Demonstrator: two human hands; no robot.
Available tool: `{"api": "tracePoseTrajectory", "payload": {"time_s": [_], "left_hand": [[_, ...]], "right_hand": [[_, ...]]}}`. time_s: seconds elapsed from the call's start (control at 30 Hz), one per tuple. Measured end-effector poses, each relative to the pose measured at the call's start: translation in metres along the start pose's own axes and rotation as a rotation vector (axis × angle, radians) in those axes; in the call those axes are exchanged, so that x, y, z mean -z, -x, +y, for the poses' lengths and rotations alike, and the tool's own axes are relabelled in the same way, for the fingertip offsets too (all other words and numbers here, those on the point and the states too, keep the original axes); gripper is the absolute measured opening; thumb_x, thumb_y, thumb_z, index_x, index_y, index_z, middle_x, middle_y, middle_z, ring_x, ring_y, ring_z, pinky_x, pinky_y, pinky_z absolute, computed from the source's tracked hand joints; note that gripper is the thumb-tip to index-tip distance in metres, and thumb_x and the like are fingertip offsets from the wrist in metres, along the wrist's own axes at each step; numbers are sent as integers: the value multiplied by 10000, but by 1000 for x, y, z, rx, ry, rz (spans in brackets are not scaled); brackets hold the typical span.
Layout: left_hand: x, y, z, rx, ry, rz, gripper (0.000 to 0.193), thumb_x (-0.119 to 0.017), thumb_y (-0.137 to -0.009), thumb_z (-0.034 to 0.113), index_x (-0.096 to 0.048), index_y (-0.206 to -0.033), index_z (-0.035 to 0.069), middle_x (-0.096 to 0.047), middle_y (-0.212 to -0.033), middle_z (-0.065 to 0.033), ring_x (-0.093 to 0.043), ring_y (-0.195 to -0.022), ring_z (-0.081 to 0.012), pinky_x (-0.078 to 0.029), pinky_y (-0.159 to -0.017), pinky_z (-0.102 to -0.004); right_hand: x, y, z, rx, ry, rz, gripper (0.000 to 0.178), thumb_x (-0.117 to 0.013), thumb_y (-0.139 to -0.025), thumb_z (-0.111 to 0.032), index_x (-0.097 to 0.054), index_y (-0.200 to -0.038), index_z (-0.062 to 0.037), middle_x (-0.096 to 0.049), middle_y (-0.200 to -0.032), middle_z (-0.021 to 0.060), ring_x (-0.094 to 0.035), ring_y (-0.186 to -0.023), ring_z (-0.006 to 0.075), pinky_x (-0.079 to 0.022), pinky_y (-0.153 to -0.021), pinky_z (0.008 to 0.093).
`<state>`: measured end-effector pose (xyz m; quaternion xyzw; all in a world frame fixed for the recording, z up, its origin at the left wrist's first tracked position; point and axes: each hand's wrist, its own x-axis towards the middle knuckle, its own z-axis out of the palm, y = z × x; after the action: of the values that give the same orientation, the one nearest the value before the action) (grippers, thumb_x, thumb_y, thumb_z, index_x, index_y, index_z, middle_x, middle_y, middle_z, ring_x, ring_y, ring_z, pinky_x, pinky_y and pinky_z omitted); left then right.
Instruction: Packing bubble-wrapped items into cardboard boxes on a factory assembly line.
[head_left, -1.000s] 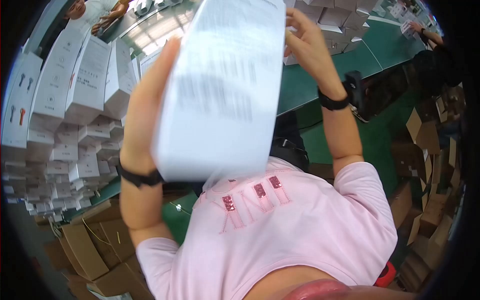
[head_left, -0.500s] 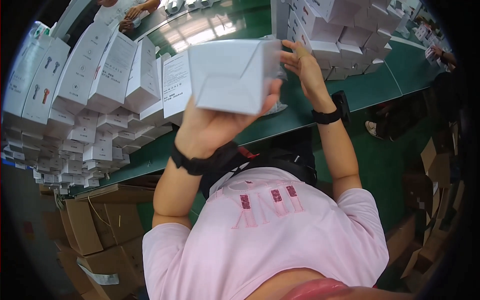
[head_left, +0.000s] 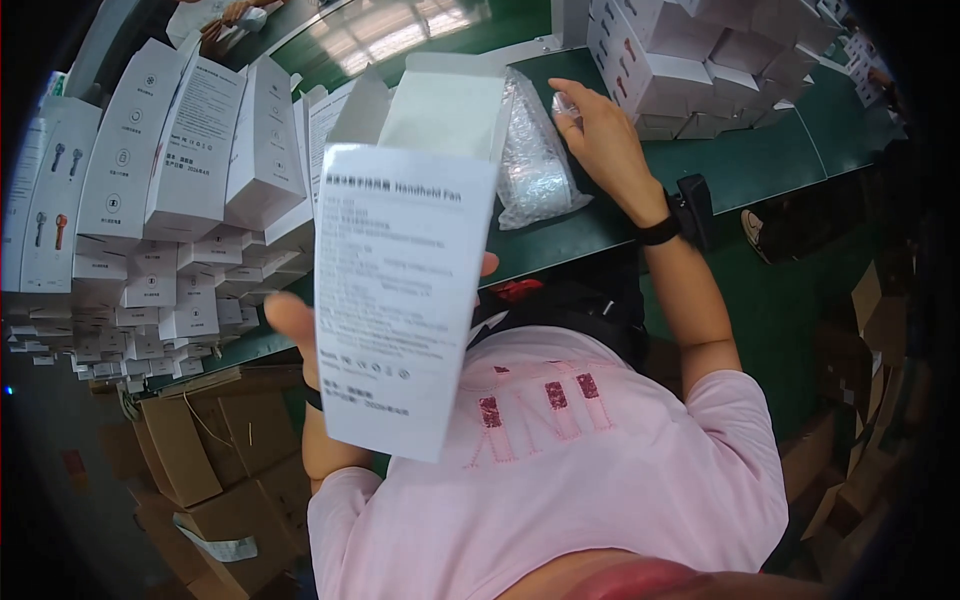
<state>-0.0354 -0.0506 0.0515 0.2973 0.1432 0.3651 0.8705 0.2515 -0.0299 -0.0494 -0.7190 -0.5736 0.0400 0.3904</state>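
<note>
Head view, looking down: left hand [head_left: 300, 330] gripping a tall white box [head_left: 405, 290] with open top flaps, held upright before the chest. Right hand [head_left: 605, 140] resting, fingers loosely spread, on a clear plastic bag [head_left: 530, 165] atop the green table [head_left: 740, 165].

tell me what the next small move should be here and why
Probably close the right hand on the clear plastic bag and bring it to the white carton. The left hand holds the carton up with its top flaps open, and the right hand rests on the bag on the green table.
</note>
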Motion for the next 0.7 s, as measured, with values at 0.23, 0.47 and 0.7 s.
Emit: {"api": "tracePoseTrajectory", "payload": {"time_s": [0.23,0.47,0.7], "left_hand": [[84,48,18,-180,-4,-141,886,-755,-752,425,-362,-1430,12,-406,-1407,-287,-517,-1179,-432,-486,-921,-553],[61,33,42,-403,-421,-314,806,-625,-809,479,-391,-1387,-31,-464,-1342,-257,-514,-1172,-402,-438,-980,-535],[72,45,25,-545,-433,-192,837,-568,-808,544,-390,-1383,-38,-471,-1338,-239,-481,-1214,-390,-387,-1040,-519]], "right_hand": [[-3,-36,-29,241,103,249,375,-637,-862,-205,-605,-1141,43,-660,-1001,225,-635,-926,390,-498,-842,426],[-41,-82,-32,-7,386,-600,604,-733,-691,-341,-578,-1067,105,-632,-1000,328,-621,-963,451,-504,-839,433],[17,-31,-32,55,-485,-59,852,-748,-695,-247,-383,-1406,48,-579,-1252,177,-593,-1093,245,-461,-941,312]]}}
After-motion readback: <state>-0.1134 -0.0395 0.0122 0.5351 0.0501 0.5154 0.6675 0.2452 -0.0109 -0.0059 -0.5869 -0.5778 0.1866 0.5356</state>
